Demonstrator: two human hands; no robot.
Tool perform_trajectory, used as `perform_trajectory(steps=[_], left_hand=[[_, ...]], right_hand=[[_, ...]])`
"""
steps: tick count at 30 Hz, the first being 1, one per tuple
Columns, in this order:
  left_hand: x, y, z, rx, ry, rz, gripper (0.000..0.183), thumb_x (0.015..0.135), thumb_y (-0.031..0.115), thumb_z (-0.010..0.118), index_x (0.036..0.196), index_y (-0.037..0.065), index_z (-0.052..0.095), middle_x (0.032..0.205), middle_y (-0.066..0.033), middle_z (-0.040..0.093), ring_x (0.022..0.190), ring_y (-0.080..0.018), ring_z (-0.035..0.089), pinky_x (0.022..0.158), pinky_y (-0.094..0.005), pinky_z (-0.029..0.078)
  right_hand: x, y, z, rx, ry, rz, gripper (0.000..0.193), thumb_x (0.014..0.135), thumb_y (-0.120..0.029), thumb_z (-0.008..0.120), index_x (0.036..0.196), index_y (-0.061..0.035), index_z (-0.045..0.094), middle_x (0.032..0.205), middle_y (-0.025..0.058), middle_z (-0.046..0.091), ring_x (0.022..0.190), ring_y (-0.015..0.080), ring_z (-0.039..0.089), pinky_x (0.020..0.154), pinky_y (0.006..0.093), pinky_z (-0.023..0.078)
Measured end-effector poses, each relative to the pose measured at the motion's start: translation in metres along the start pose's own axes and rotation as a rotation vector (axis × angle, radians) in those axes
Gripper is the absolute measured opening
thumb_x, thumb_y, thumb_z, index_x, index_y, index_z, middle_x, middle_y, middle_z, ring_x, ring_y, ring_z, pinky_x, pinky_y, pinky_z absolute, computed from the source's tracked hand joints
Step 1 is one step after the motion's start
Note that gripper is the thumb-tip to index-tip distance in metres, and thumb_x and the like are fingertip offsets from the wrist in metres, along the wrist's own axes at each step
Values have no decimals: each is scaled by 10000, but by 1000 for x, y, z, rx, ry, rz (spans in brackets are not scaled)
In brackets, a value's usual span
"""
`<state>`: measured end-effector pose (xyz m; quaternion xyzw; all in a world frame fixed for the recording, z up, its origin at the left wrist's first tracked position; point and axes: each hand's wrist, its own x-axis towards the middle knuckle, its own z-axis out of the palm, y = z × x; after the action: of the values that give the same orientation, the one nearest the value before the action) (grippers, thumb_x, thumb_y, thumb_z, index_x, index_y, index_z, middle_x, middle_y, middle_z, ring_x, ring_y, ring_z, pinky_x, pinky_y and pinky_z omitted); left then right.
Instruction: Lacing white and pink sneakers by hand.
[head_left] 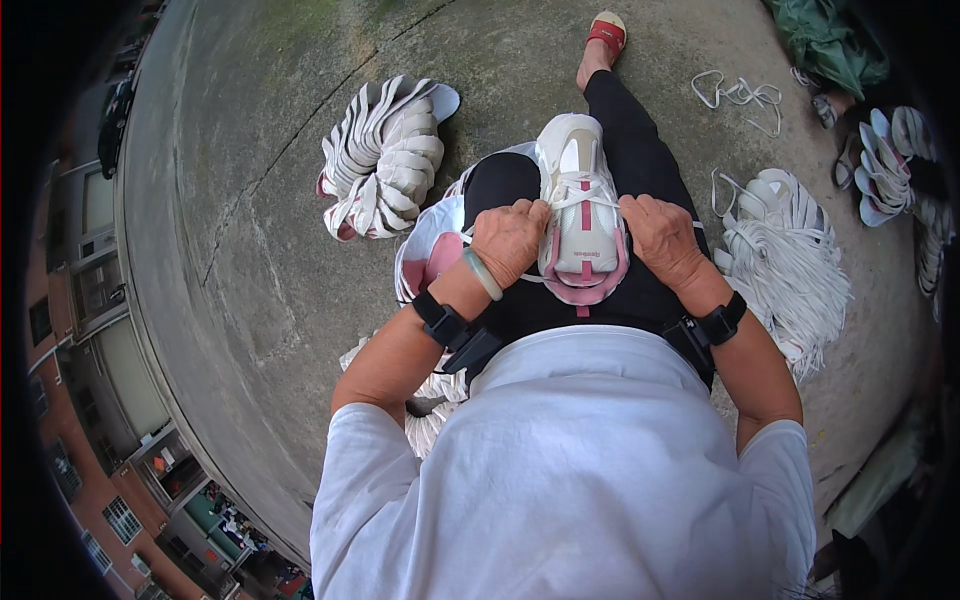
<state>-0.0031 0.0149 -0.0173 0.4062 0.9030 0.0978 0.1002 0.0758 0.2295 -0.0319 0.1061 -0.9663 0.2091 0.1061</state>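
Note:
A cream and white sneaker upper (572,140) with pink trim lies on my lap, its toe pointing away from me and its tongue toward me. A white shoelace (583,196) crosses the upper near its middle. My left hand (512,238) is closed at the upper's left side, pinching one end of the lace. On the other side, my right hand (660,238) is closed on the lace's opposite end. Between the hands the lace looks drawn out sideways. The fingertips partly hide both ends.
Nested shoe uppers (385,160) lie on the concrete at the far left. More pink and white uppers (425,255) rest by my left leg. A bundle of white laces (785,270) sits to my right, with a loose lace (738,92) beyond. More uppers (883,168) stand at the far right.

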Motion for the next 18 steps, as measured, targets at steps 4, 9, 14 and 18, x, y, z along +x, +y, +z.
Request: perform_trajectory(steps=[4,9,14,18], left_hand=[[-8,-17,-13,20,78,7,119,730,77,514,837,98,564,659,-92,570,592,-289,582,488,-379,452],[-16,-22,-8,-179,33,-17,71,745,77,538,807,79,572,705,-118,590,639,-316,583,535,-388,452],[-69,-67,-32,-137,-4,-149,80,794,152,533,809,81,566,727,-123,594,651,-337,577,551,-405,456],[-144,-151,-52,115,100,-346,97,796,159,549,852,93,593,805,-122,616,706,-327,595,572,-390,471]], right_hand=[[-9,17,-3,50,65,75,60,727,-39,535,724,-67,482,614,91,504,571,257,554,486,352,436],[-16,22,-7,159,77,102,48,764,-50,547,748,-57,502,615,110,511,588,289,555,505,363,434],[-65,60,-45,177,-22,147,99,781,-61,554,876,-34,554,741,136,586,657,306,581,553,364,454],[-147,129,-100,-84,-85,267,119,780,-38,548,897,-25,567,811,143,597,712,320,573,610,365,439]])
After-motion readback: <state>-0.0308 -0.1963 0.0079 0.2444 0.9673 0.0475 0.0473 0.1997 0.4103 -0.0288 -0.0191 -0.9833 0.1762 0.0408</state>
